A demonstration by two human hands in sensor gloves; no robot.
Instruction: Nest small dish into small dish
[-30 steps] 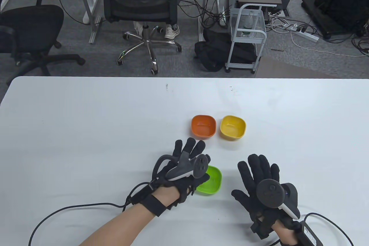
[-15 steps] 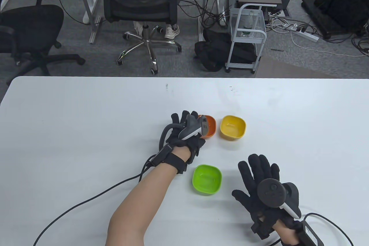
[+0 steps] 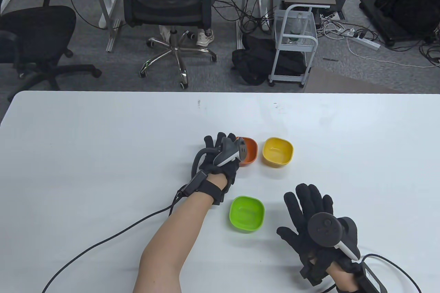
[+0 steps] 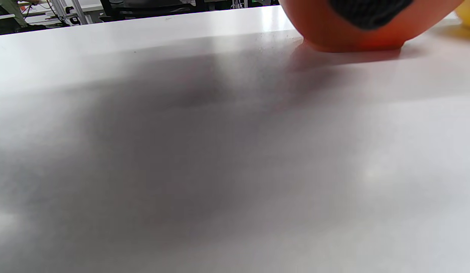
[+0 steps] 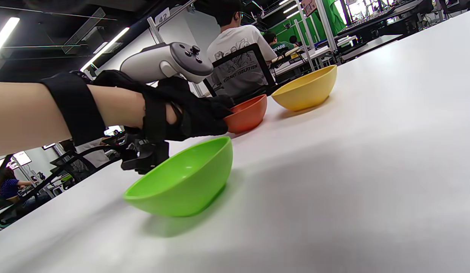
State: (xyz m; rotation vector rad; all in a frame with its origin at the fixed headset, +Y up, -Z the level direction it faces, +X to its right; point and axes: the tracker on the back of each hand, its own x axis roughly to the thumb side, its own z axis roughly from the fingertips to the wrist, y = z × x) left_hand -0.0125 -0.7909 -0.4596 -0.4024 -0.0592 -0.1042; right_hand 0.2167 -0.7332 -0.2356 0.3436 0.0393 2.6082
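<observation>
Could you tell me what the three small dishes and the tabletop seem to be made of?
The orange dish, yellow dish and green dish look like moulded plastic: uniform saturated colour, thin rounded walls, soft satin highlights. The table looks like white laminate or plastic with a smooth semi-gloss finish that faintly mirrors the dishes; its core cannot be seen.

I see three small rounded-square dishes standing upright on the desk, none nested. The orange dish [image 3: 249, 150] sits at the far left of the pair, its left side covered by my left hand [image 3: 220, 160], a glove fingertip pressed on its outer wall. The yellow dish [image 3: 277, 151] stands just beside it, apart. The green dish [image 3: 246, 213] lies nearer me, alone.
</observation>
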